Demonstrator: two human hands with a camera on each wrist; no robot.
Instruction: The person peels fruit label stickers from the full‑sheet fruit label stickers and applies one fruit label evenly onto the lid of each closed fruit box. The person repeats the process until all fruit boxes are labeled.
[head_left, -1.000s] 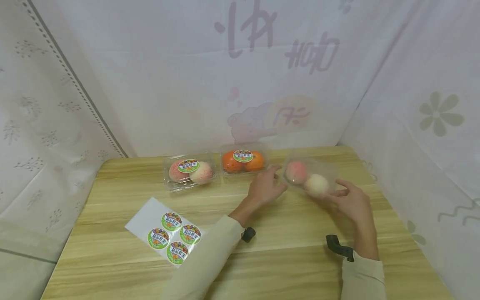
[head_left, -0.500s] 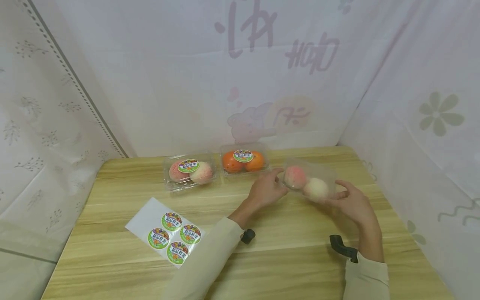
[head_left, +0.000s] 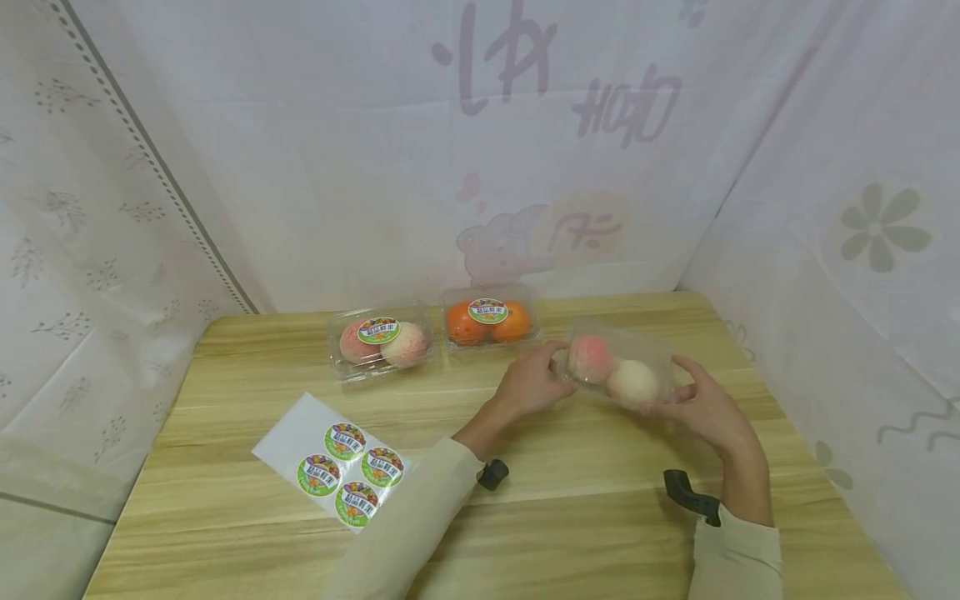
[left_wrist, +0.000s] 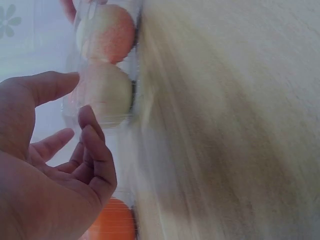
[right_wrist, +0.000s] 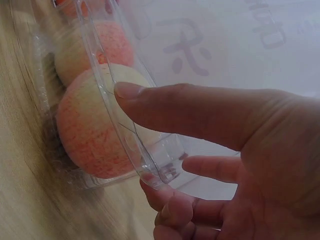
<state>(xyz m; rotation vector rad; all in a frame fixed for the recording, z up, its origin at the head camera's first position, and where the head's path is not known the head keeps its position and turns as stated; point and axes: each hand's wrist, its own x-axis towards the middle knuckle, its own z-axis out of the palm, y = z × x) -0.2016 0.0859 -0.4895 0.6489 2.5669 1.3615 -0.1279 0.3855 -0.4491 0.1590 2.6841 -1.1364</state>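
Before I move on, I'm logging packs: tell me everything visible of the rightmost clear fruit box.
The clear, plastic-looking box holds two peaches, pink and cream. Its lid looks shut; no sticker shows. It is slanted, right end nearer the person, toward the right of the table. The right hand pinches that end; the left hand is at the other, its grip unclear. Whether it is lifted is unclear.

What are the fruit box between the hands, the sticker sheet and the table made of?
Fruit box: thin, glossy clear plastic, judging by its see-through walls and bright edge glints.
Sticker sheet: probably smooth coated paper, white and slightly shiny.
Table: wood or wood-look laminate; its streaky grain leaves that open.
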